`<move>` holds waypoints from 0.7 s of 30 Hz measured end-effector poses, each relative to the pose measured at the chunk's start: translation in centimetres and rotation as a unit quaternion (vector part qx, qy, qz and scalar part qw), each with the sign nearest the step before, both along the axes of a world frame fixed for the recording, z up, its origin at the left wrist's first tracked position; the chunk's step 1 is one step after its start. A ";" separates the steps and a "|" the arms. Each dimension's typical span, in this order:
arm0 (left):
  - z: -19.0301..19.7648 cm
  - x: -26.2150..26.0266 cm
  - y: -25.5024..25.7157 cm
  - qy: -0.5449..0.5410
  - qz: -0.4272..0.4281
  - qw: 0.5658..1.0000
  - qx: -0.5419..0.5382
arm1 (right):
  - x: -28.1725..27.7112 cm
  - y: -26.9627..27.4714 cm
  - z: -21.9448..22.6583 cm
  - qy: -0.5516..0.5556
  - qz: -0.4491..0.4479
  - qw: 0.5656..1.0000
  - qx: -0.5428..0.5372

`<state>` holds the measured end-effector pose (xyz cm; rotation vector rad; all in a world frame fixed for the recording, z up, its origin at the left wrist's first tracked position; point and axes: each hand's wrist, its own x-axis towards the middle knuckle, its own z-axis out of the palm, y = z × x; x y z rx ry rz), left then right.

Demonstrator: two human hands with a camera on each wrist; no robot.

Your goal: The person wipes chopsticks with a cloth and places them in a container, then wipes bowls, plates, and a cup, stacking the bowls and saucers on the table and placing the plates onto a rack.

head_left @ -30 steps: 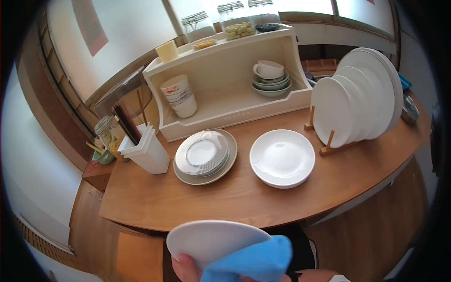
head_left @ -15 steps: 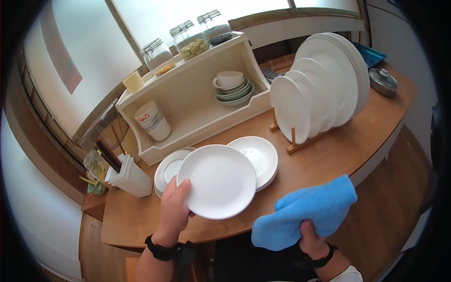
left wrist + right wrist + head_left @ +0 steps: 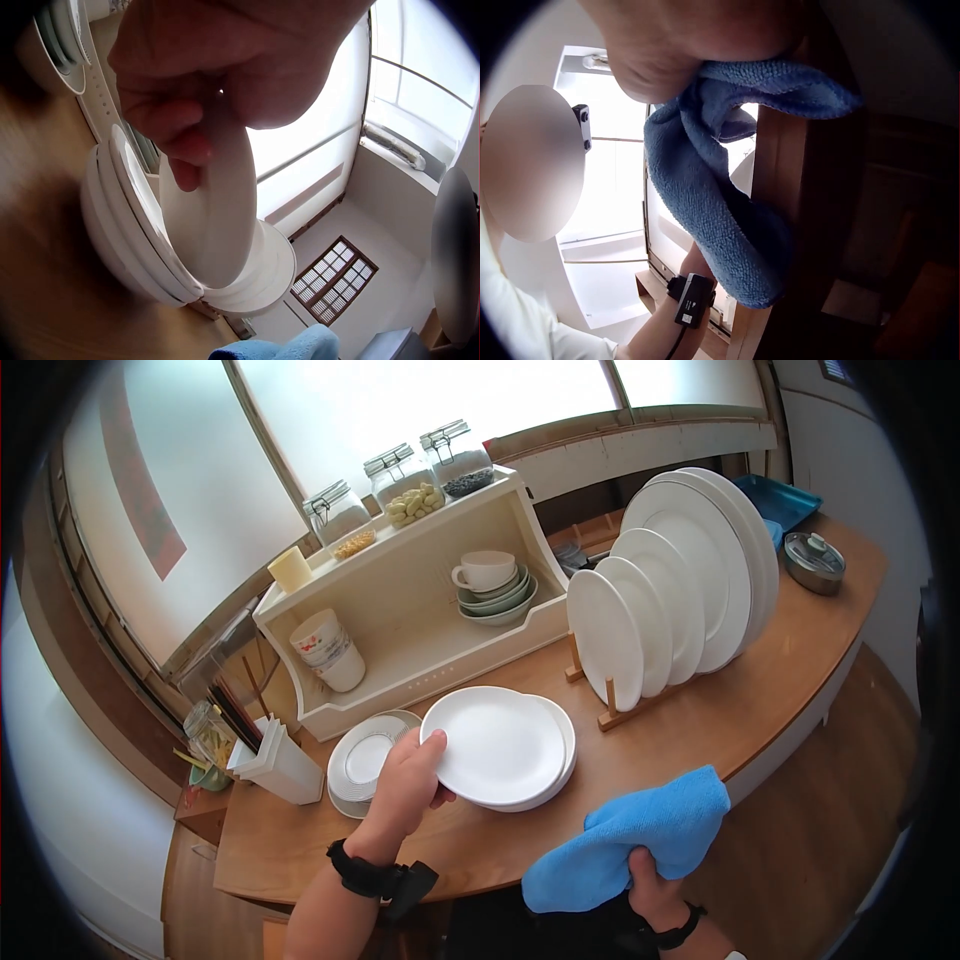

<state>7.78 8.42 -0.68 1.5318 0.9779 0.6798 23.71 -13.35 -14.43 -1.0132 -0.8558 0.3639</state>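
My left hand [image 3: 408, 782] grips a white plate [image 3: 498, 745] by its left edge, thumb on top and fingers beneath. In the head view the plate overlaps a stack of white plates [image 3: 566, 760] on the table; in the left wrist view it hangs tilted, its lower edge close over the stack [image 3: 124, 225]. To the left of it, a ridged grey-white plate [image 3: 362, 758] lies on a wider beige one. My right hand [image 3: 655, 890] holds a bunched blue cloth [image 3: 640, 838] at the table's front edge; in the right wrist view the cloth [image 3: 705, 202] hangs in folds.
A wooden rack [image 3: 620, 712] holds several upright white plates [image 3: 685, 595] at the right. Behind stands a cream shelf [image 3: 430, 670] with bowls [image 3: 328, 650], a cup [image 3: 486, 571] and glass jars [image 3: 405, 485] on top. A white utensil holder [image 3: 280, 765] is at left, a lidded pot [image 3: 815, 563] far right.
The plate has come up from the front edge, away from the cloth, and moved over the white stack. My right hand has drawn the cloth off to the right. The head view has shifted.
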 end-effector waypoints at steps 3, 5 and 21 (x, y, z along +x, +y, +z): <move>0.0 0.2 -0.2 0.018 0.002 1.000 0.015 | 0.1 0.2 0.8 -0.032 0.017 0.999 0.011; 0.1 0.1 -0.1 0.029 -0.004 0.999 0.018 | 0.2 0.3 1.2 -0.030 0.042 0.998 0.023; -2.3 -0.9 1.5 0.220 -0.022 0.971 0.092 | 0.1 0.2 -2.2 -0.122 0.009 0.992 -0.030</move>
